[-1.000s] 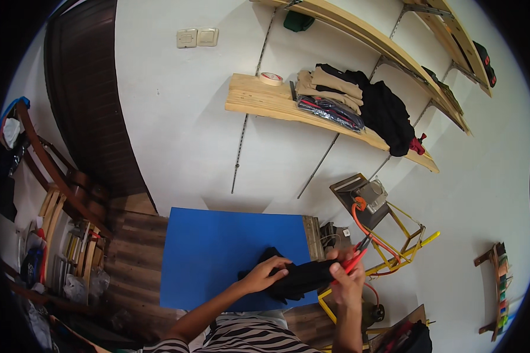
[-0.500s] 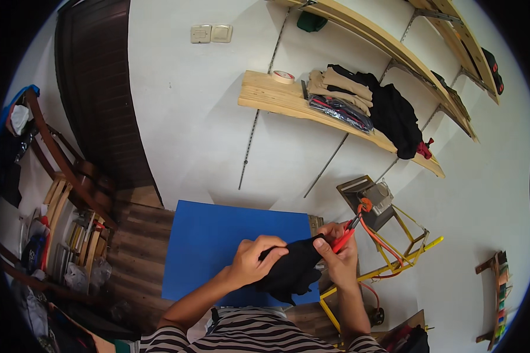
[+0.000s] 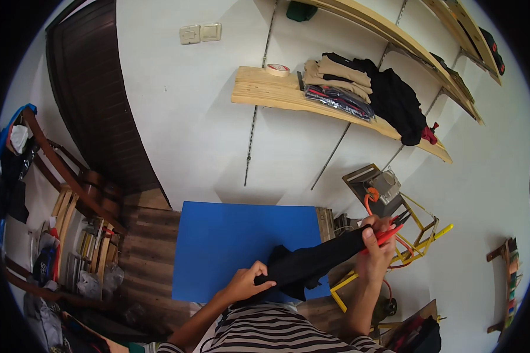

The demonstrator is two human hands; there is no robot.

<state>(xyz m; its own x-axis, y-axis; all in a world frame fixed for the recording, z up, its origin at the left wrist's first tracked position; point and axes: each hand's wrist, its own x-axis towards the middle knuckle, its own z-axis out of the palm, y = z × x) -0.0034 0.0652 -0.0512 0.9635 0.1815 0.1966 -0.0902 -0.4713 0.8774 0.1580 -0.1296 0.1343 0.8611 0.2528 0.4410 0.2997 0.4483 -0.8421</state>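
A black cloth (image 3: 320, 256) is stretched between my hands above the blue tabletop (image 3: 232, 235). My left hand (image 3: 247, 285) pinches its near left end between thumb and fingers. With the thumb on top, my right hand (image 3: 376, 250) grips the far right end. That same hand also holds a red-handled tool (image 3: 389, 234), its dark pointed jaws sticking out past the fingers; whether it is pliers or snips I cannot tell. Loose folds of the cloth hang near the table's front edge.
Right of the table stands a yellow metal frame (image 3: 418, 250) with an orange hose. A wooden shelf (image 3: 259, 88) holds folded clothes (image 3: 338, 79) and a tape roll (image 3: 278, 70). Crates and bags crowd the left, near a dark door (image 3: 94, 88).
My right hand has moved right and slightly up with the red-handled tool, away from my left hand. The black cloth, bunched before, is now drawn out long between them.
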